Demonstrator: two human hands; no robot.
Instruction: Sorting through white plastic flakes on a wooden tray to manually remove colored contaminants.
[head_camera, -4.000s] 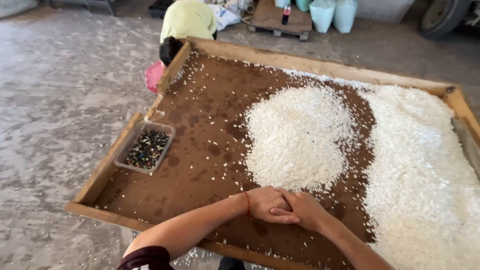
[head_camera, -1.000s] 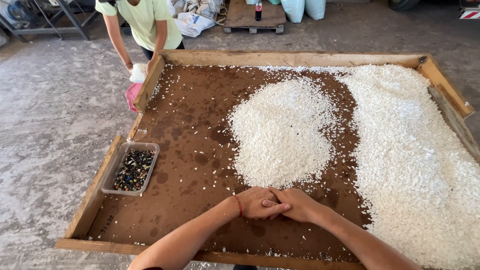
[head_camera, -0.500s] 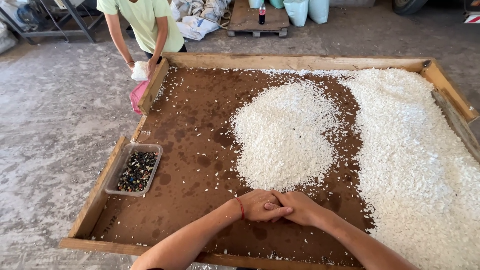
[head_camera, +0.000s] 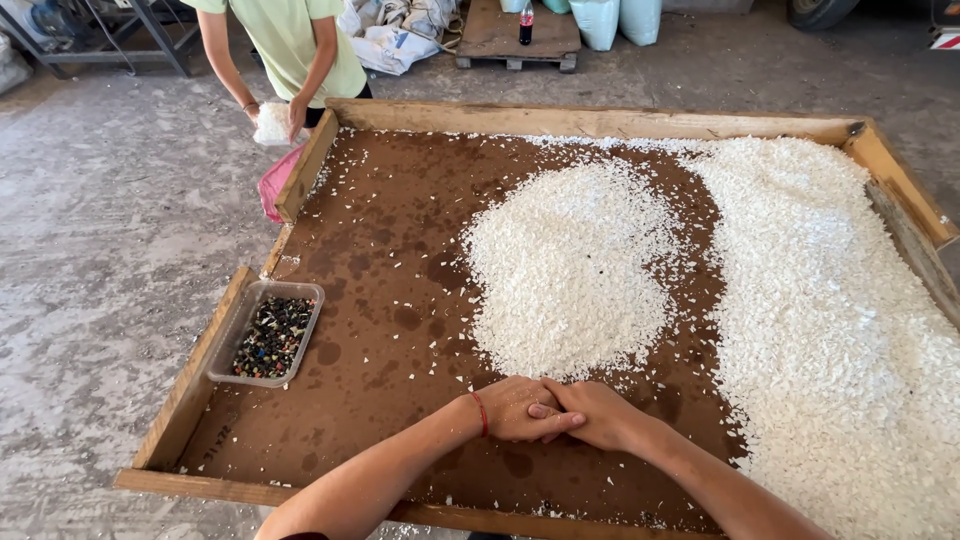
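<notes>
White flakes (head_camera: 570, 270); palms hidden

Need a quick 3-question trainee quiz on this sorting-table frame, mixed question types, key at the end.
1. True or false: the left hand and right hand are touching each other on the brown table.
2. Multiple choice: what does the clear plastic tray at the table's left edge hold? A) white flakes B) dark mixed bits C) water
3. Short answer: which lies nearer the hands, the round white pile in the middle or the large white spread on the right?

Key: 1 true. 2 B. 3 the round white pile, just beyond the fingers.
</notes>
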